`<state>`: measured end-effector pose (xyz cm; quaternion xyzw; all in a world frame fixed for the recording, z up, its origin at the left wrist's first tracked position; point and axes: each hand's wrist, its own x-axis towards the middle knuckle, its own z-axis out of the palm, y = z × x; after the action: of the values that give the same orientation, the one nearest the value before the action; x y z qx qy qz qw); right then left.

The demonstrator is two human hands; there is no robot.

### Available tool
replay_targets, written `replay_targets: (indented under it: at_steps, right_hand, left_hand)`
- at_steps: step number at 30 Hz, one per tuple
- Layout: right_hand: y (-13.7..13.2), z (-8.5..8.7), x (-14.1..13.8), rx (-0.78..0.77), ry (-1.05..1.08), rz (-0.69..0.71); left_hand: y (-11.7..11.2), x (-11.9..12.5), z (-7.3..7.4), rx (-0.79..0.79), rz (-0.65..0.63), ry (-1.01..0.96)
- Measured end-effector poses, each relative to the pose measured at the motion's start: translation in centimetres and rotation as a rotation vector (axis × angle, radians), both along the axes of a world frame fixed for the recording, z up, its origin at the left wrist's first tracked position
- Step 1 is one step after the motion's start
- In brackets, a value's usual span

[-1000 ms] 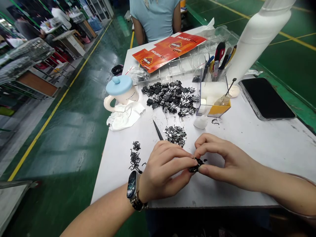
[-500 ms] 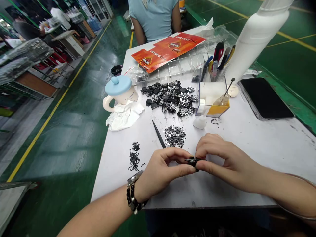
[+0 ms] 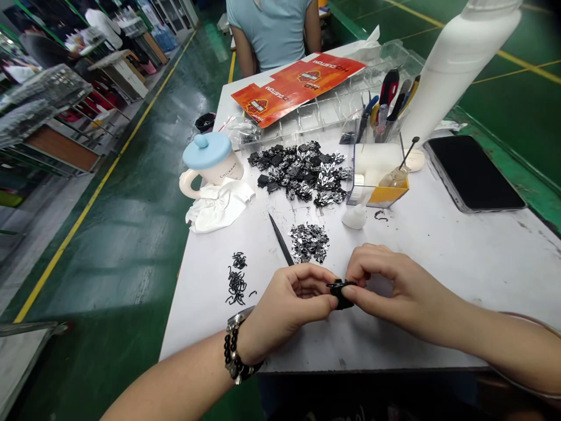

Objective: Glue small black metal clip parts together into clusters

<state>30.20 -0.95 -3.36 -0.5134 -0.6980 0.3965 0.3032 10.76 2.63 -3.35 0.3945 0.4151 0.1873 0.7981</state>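
Between my two hands is a small black part (image 3: 343,297), held just above the front of the white table. My left hand (image 3: 302,295) pinches its left side between thumb and fingers. From the right, my right hand (image 3: 385,280) grips the same part with thumb and index finger. Just beyond my hands lies a pile of tiny shiny metal and black pieces (image 3: 309,242), with black tweezers (image 3: 280,238) beside it. To the left are thin curved black pieces (image 3: 237,285). Farther back spreads a heap of larger black-and-silver parts (image 3: 302,172).
A lidded mug (image 3: 214,161) and crumpled white tissue (image 3: 219,207) stand at the left. An organizer box (image 3: 379,196) with tools, a large white bottle (image 3: 460,64) and a phone (image 3: 475,172) are on the right. Red-orange printed card (image 3: 300,88) lies on clear trays behind. Beyond sits a person (image 3: 274,32).
My left thumb has drawn back a little and the black part is turned, so more of its flat dark face shows. Both hands still hold it; the view has shifted slightly.
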Motion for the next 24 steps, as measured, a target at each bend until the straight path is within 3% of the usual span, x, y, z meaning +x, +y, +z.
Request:
replay_targets:
  at_steps: [4,11,19,21,24]
  right_hand:
    - [-0.1,0.0,0.0,0.013,0.006,-0.01]
    - [-0.5,-0.3,0.0,0.168,-0.031,0.01]
    - [-0.7,-0.3,-0.1,0.188,-0.042,0.054]
    - [-0.2,-0.3,0.7,0.234,-0.001,-0.019]
    - [1.0,-0.6,2.3,0.307,0.001,-0.318]
  left_hand:
    - [0.0,-0.1,-0.1,-0.036,0.0,-0.011]
    - [0.2,0.0,0.0,-0.065,0.066,-0.074]
    - [0.1,0.3,0.3,-0.117,0.095,-0.035]
    - [0.1,0.4,0.4,-0.125,0.105,-0.022]
    - [0.2,0.5,0.4,-0.151,0.124,0.013]
